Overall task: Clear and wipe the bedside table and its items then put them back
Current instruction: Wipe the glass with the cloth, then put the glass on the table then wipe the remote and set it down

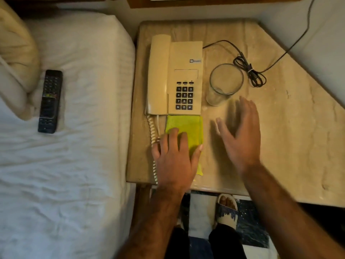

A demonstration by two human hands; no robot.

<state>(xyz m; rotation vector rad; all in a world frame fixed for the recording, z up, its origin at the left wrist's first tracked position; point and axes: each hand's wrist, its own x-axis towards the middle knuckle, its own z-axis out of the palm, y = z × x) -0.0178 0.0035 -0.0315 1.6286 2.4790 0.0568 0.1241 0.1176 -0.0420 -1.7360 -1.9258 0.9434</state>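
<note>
The beige marble bedside table (280, 128) carries a cream telephone (175, 75) at its left, handset in the cradle and coiled cord (153, 131) trailing to the front edge. A folded yellow-green cloth (188, 126) lies just in front of the phone. My left hand (175, 157) rests flat on the cloth's near end, fingers spread. An empty clear glass (224, 85) stands right of the phone. My right hand (240, 135) hovers open just in front of the glass, blurred, holding nothing.
A black cable (248, 70) with a bundled loop lies behind the glass and runs up the wall. A black remote control (50, 101) lies on the white bed (74, 146) to the left, beside a pillow (16, 58). My sandalled foot (226, 208) shows below the table edge.
</note>
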